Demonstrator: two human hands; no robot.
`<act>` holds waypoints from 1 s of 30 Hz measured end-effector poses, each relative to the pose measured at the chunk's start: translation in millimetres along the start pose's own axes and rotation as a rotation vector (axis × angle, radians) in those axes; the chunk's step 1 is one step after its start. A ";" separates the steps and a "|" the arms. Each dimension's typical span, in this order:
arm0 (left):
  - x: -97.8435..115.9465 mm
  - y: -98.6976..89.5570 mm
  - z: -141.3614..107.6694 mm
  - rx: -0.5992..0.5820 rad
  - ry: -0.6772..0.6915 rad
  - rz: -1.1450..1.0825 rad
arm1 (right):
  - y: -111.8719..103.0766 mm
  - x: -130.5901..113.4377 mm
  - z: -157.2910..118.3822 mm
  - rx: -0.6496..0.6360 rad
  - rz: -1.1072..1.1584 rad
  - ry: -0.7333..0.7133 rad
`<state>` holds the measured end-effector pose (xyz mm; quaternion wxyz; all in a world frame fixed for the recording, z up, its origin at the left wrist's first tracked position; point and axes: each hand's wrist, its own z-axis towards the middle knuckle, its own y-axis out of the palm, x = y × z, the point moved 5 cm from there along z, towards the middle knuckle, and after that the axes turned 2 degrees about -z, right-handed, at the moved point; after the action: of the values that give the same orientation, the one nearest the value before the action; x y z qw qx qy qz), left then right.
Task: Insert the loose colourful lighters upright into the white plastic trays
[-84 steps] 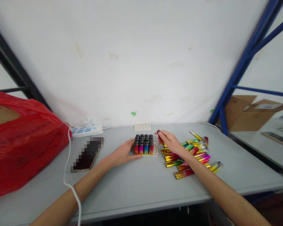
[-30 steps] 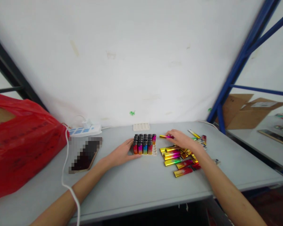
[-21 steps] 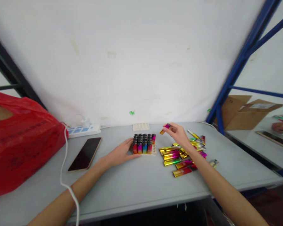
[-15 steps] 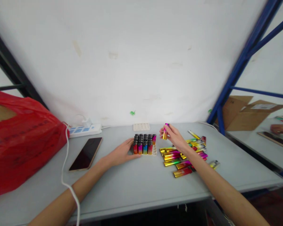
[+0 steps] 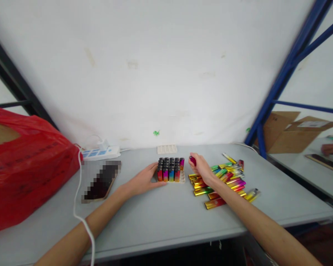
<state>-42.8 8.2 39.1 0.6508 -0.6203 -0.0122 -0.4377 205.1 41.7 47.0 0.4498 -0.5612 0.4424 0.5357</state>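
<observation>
Head view.
Tray (image 5: 182, 180): pale, celled, lying on the table (image 5: 155, 221) and serving as clock centre. Contents: black-topped lighters (image 5: 168, 173), standing upright in four columns; lone lighter (image 5: 182, 164), purple, standing at two o'clock in the last column, bare cells showing in front.

Left hand (image 5: 142, 181): bracing the tray at nine o'clock, thumb and fingers spreading apart, thumb lying by the front corner.

Right hand (image 5: 201, 166): hovering between two and three o'clock, near the tray, fingers curling tightly around the held lighter (image 5: 193, 160), one purple end showing.

Pile (image 5: 216, 193): metallic lighters in gold, red, green and purple, lying flat and overlapping at three to four o'clock.

Second tray (image 5: 167, 149): lying at twelve o'clock near the wall (image 5: 166, 92), cells showing.

Bag (image 5: 33, 170): red, slumping at nine o'clock, a brown piece (image 5: 2, 133) showing in it.

Box (image 5: 294, 138): sitting between two and three o'clock beyond the blue frame (image 5: 284, 75), flaps standing open, contents hiding from view.

Power strip (image 5: 101, 153): lying between nine and ten o'clock, holding a plug (image 5: 103, 145).

Phone (image 5: 103, 181): lying between bag and tray.
</observation>
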 end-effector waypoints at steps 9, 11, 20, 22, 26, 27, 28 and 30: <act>-1.3 1.0 0.4 -0.020 -0.034 0.025 | 1.5 -5.6 0.4 -0.028 -0.091 -0.099; -0.4 0.6 0.4 -0.016 -0.024 0.020 | -1.5 -11.4 -1.5 -0.030 -0.165 -0.216; -1.6 0.6 0.1 -0.015 -0.025 0.023 | -3.3 -42.8 -21.6 0.026 -0.765 -0.753; -2.0 0.6 0.0 -0.013 -0.026 0.021 | -2.7 -42.5 -20.7 0.025 -0.800 -0.760; -1.6 0.3 0.1 -0.011 -0.029 0.005 | -4.0 -33.6 -14.1 -0.033 -0.738 -0.639; -1.3 0.3 0.1 -0.013 -0.030 0.004 | -4.1 -31.3 -12.8 -0.051 -0.731 -0.616; -1.1 0.4 0.2 -0.017 -0.033 0.005 | -4.0 -29.4 -11.9 -0.072 -0.735 -0.602; -0.8 0.4 0.3 -0.020 -0.038 0.012 | -3.2 -27.2 -11.3 -0.118 -0.769 -0.598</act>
<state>-42.9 8.8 38.4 0.6468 -0.6350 -0.0167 -0.4220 209.6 31.7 74.5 0.6899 -0.5300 0.0236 0.4925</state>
